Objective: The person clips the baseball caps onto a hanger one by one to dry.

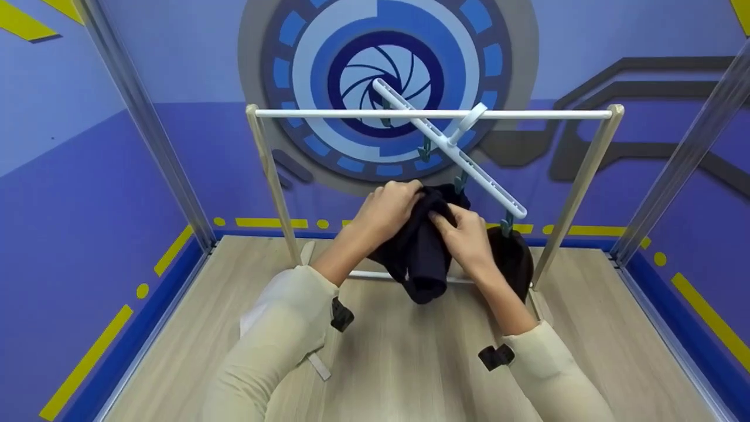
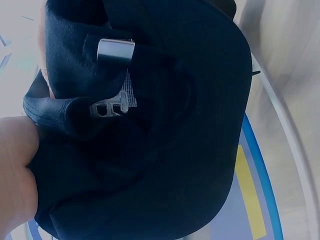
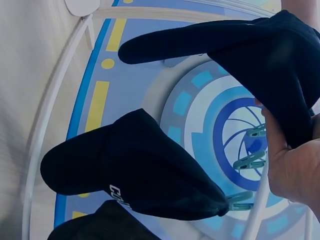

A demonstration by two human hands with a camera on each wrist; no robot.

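Both my hands hold a dark navy baseball cap (image 1: 426,264) in front of the rack. Its brim points downward in the head view. My left hand (image 1: 391,205) grips one side of the crown, and my right hand (image 1: 466,234) pinches the opposite side. In the left wrist view a metal buckle (image 2: 115,50) shows on the cap's strap. A second dark cap (image 3: 140,170) with white lettering hangs from a green clip (image 3: 241,201) in the right wrist view. The white clip hanger (image 1: 430,132) hangs above my hands, with several green clips along it.
The drying rack's white top rail (image 1: 328,113) carries the hanger. Wooden posts (image 1: 577,199) hold it up on both sides of my hands. Another dark item (image 3: 102,225) shows low in the right wrist view. A pale strip (image 1: 319,366) lies on the wooden tabletop (image 1: 404,351) by my left sleeve.
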